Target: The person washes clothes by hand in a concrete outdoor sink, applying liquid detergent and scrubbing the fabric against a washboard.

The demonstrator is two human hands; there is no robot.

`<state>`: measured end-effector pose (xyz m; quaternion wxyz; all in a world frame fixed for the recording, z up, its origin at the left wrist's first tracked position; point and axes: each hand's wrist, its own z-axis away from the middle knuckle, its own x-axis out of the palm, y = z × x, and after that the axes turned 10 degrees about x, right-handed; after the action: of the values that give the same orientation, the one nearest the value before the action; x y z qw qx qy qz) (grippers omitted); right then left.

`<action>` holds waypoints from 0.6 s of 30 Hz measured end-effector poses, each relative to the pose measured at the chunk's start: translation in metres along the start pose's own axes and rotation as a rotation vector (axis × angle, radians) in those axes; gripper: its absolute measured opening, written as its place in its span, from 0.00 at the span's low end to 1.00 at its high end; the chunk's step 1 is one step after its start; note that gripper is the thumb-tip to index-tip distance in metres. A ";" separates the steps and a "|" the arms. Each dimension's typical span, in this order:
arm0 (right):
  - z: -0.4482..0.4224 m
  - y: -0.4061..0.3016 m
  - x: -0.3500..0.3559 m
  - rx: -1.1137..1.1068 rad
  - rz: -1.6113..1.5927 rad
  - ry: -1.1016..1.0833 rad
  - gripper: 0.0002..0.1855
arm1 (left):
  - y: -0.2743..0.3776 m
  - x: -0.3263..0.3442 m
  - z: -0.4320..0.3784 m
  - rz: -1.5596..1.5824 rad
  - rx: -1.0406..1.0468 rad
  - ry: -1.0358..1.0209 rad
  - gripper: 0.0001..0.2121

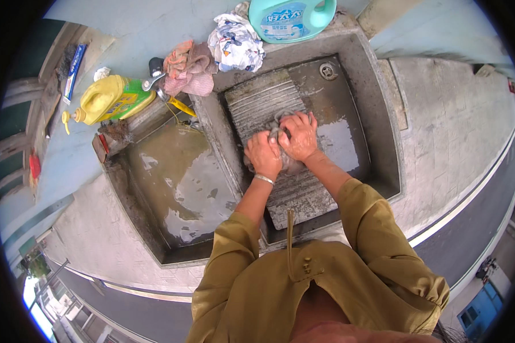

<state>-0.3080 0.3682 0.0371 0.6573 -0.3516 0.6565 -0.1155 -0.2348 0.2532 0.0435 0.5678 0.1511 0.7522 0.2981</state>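
Note:
A wet, greyish cloth lies bunched on the ridged washboard slab inside the right basin of a concrete sink. My left hand, with a silver bracelet at the wrist, grips the cloth's left part. Close beside it, my right hand presses on the cloth with curled fingers. Both hands look wet, and they hide much of the cloth. Shallow water covers the flat floor to the right of the ridges, below a round drain.
Murky water stands in the left basin. Along the back ledge are a yellow pump bottle, a tap, pink rags, a bunched white patterned cloth and a turquoise detergent jug. A toothpaste box lies farther left.

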 end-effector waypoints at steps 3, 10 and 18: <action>-0.049 -0.006 0.022 0.123 0.140 -0.101 0.18 | -0.014 -0.003 -0.051 -0.223 -0.099 -0.064 0.14; 0.033 0.005 -0.048 -0.109 -0.254 -0.326 0.15 | 0.029 -0.032 0.048 0.115 -0.015 0.020 0.16; 0.029 0.001 -0.007 -0.126 -0.102 -0.176 0.10 | 0.021 0.004 0.045 -0.100 -0.084 0.118 0.07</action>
<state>-0.2821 0.3822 0.0383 0.6822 -0.4339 0.5835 -0.0761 -0.1958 0.2845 0.0454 0.5424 0.0715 0.7779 0.3091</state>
